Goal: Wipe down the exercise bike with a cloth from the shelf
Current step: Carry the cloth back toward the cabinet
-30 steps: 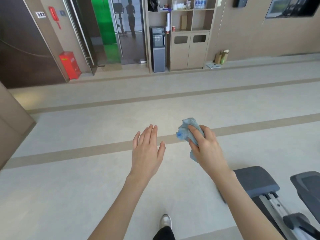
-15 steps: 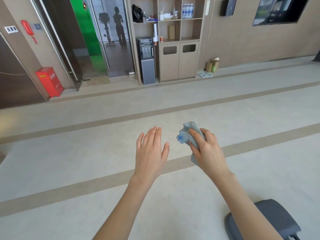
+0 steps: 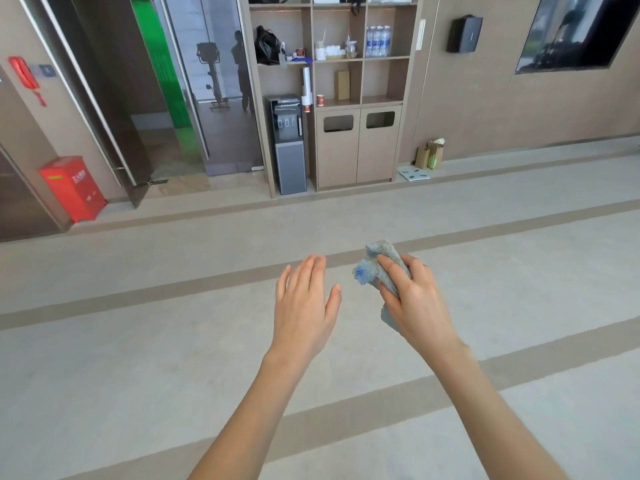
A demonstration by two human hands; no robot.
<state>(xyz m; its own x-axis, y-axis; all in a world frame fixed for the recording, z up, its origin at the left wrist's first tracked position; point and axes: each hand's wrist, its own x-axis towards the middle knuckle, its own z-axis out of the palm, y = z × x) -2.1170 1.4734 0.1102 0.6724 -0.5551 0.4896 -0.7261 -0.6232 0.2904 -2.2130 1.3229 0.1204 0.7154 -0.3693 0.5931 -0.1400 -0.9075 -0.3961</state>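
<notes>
Your right hand covers most of the cloth. Only a bunched end above the fingers and a scrap below the palm show. Left forearm and right forearm run off the bottom edge. The top row of the shelf is cut by the upper edge, and the items on its boards are too small to name. Red box lettering unreadable. Figure in the glass door is dim, featureless.

Pale floor with brown stripes meets a tan wall and glass door.
</notes>
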